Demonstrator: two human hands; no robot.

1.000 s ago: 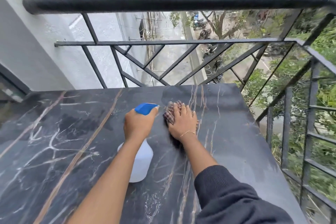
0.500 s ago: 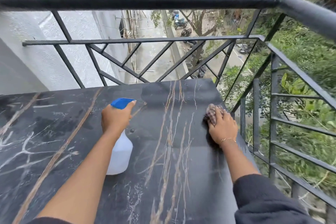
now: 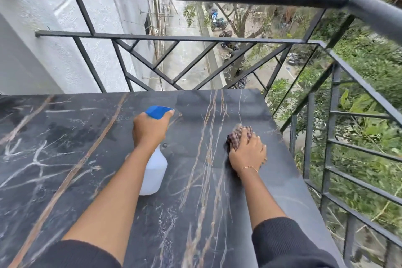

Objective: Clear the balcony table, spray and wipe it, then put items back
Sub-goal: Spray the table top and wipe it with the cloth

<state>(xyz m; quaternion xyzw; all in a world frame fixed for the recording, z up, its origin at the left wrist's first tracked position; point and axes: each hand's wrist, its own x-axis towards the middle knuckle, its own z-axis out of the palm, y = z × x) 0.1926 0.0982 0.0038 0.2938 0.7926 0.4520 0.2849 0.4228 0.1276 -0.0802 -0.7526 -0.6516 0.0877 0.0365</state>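
my left hand (image 3: 150, 129) wrapped around spray bottle (image 3: 154, 163) | my right hand (image 3: 248, 152) pressing checked cloth (image 3: 237, 136) flat on counter (image 3: 65, 148)

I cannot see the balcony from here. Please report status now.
Left hand grips spray bottle. Right hand presses checked cloth on marble table, near right edge. Nothing in the way.

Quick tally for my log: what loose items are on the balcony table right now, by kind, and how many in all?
Spray bottle, white with a blue head, held by the left hand: 1
Checked cloth, pressed to the table under the right hand: 1
Total: 2
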